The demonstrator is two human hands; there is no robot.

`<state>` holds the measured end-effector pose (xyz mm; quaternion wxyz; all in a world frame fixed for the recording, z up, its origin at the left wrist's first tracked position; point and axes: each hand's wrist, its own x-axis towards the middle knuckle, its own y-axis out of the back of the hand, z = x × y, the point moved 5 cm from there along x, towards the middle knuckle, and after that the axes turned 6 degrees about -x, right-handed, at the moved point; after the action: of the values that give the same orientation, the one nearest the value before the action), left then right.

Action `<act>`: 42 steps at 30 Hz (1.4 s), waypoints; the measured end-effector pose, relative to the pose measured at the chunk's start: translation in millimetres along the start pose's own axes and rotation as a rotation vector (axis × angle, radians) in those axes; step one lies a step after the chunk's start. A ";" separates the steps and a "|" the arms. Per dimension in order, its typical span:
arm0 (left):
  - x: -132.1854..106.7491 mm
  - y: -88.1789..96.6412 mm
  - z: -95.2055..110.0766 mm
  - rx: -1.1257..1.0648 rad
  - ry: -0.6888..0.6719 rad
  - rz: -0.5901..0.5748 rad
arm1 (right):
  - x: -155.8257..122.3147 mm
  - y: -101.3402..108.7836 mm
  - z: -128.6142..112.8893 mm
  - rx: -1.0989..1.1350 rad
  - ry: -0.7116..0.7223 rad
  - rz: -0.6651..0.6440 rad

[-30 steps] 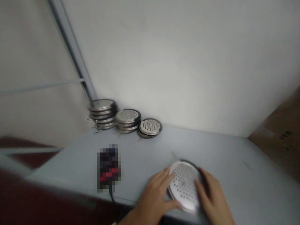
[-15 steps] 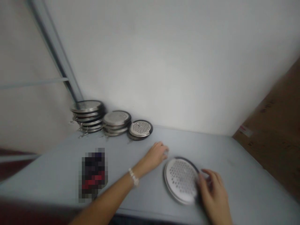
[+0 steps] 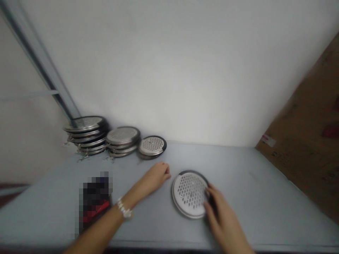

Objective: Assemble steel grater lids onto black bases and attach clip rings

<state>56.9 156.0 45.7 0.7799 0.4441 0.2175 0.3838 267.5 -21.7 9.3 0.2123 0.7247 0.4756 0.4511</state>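
A round perforated metal disc [image 3: 189, 195] with a black strip along part of its rim lies in front of me, its near right edge seeming slightly raised. My right hand [image 3: 221, 215] grips its right edge, thumb and forefinger at the rim and the other fingers hidden. To the left of the disc, apart from it, my left hand [image 3: 158, 173] is closed with its fingers curled; whether anything small is inside cannot be seen. A pale beaded bracelet [image 3: 124, 209] circles the left wrist.
Along the wall stand a tall stack [image 3: 87, 135], a middle stack [image 3: 123, 141] and a low stack [image 3: 152, 146] of similar discs, with small wire clips jutting out. A pixelated dark and red item [image 3: 94, 199] lies left on the grey table [image 3: 238, 183]. Brown cardboard [image 3: 304, 134] stands right.
The whole view has shifted, so hands and disc appear further left. My left hand's fingers look more curled. My right hand stays at the disc's right edge.
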 end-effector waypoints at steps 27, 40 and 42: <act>-85.1 -5.3 39.8 -0.568 0.102 0.364 | 10.7 2.9 -9.7 0.535 -0.255 0.086; -72.2 -58.9 47.2 -0.637 0.203 -0.004 | 83.7 -10.9 32.9 0.552 -0.330 -0.116; -73.4 -49.1 43.5 -0.426 0.189 -0.005 | 88.1 -9.4 40.5 0.497 -0.312 -0.124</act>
<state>61.5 59.8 25.6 0.8330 0.2312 0.2047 0.4591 309.9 65.2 21.8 0.1263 0.7845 0.5765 0.1902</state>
